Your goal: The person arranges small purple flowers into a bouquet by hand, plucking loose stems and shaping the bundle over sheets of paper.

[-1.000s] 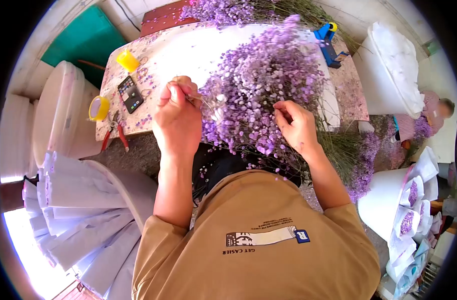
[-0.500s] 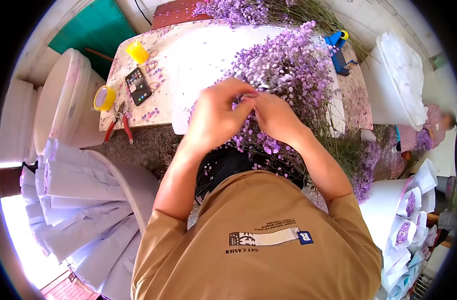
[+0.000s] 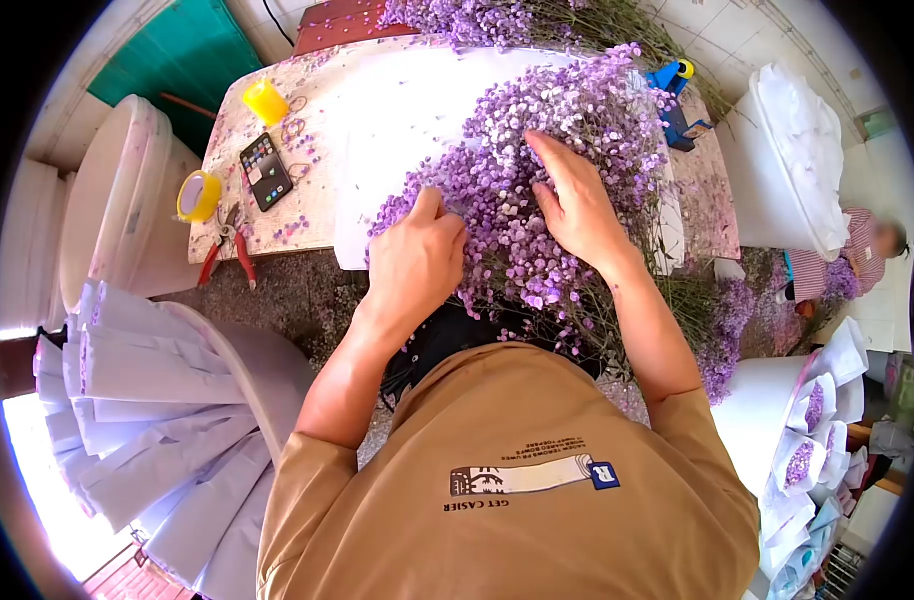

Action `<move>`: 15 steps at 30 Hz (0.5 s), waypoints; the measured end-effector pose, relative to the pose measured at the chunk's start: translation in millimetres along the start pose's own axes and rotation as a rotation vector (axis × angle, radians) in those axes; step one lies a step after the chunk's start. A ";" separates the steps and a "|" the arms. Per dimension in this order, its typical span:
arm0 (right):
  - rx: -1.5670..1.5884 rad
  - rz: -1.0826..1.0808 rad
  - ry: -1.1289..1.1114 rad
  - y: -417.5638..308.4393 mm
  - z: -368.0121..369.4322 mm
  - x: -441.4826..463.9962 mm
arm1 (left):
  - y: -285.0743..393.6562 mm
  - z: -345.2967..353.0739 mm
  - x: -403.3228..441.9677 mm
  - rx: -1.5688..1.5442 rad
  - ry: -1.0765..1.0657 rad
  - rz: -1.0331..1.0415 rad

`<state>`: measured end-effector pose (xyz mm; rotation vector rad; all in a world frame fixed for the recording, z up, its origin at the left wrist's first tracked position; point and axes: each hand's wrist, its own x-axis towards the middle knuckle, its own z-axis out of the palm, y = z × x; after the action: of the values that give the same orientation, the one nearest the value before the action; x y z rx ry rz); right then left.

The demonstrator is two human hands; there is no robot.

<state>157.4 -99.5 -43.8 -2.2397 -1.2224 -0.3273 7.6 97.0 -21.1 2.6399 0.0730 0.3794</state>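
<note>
A large bunch of purple baby's breath (image 3: 537, 110) lies across the right half of the table, its stems trailing toward the lower right. My left hand (image 3: 417, 255) is closed at the bunch's left edge, its fingers curled among the blossoms; what they hold, if anything, is hidden. Over the middle of the blossoms, my right hand (image 3: 585, 215) has its fingers stretched out and its thumb apart, touching or just above the flowers. White paper (image 3: 382, 115) lies flat beneath the bunch.
On the table's left are a phone (image 3: 267, 172), yellow tape (image 3: 199, 195), another yellow roll (image 3: 266, 102) and red-handled pliers (image 3: 227, 250). A blue tape dispenser (image 3: 672, 100) stands right. Paper-wrapped bundles (image 3: 167, 380) fill a left container. A person (image 3: 845, 255) is at far right.
My hands, which were together over the flowers, have parted. The left moved left and down to the bunch's edge; the right opened and shifted slightly right.
</note>
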 end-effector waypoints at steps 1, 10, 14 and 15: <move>0.018 0.000 0.002 -0.4 -0.2 0.0 | 3.1 -1.5 4.8 -0.017 0.033 0.030; 0.018 0.008 0.021 -5.3 -6.4 -3.7 | 10.1 29.4 58.7 -0.020 -0.131 -0.004; 0.012 -0.001 0.040 -9.9 -8.5 -10.0 | 4.0 41.1 57.7 -0.050 -0.129 0.018; 0.039 -0.018 0.056 -13.5 -10.6 -12.0 | 3.2 39.9 55.7 -0.100 -0.066 0.024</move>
<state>140.1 -108.2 -35.9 -2.1725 -1.2104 -0.3681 72.1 82.9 -39.5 2.5535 0.0010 0.2952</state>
